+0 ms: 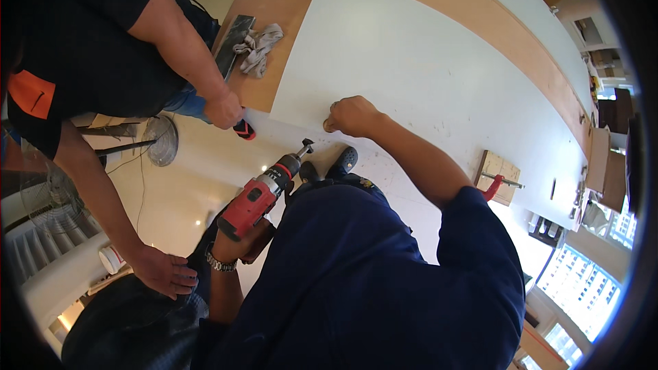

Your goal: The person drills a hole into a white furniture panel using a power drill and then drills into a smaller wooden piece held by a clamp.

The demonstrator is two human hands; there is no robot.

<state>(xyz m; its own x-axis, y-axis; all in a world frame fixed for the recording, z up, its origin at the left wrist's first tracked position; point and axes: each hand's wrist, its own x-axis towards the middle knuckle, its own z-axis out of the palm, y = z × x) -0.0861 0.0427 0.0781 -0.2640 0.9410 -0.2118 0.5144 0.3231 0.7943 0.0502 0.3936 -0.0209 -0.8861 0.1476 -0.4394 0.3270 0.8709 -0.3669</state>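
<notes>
My left hand [241, 238] is closed around the handle of a red and black cordless drill [250, 202], with a metal watch at the wrist. A wide dark-tipped bit [306, 147] sticks out of the chuck, short of the panel's edge. My right hand [356, 115] is closed at the near edge of a white panel [397, 41], fingertips down at its surface; what it pinches, if anything, is too small to make out. Beneath the panel's edge show my dark perforated clogs [343, 161].
A co-worker at left has one closed hand [223, 109] by the bench edge, another open hand [168, 274] low. A grey rag [257, 48] and dark strip [233, 44] lie on the wooden board [260, 96]. A red clamp [490, 187] grips a wood block [500, 168]. A fan [161, 140] stands left.
</notes>
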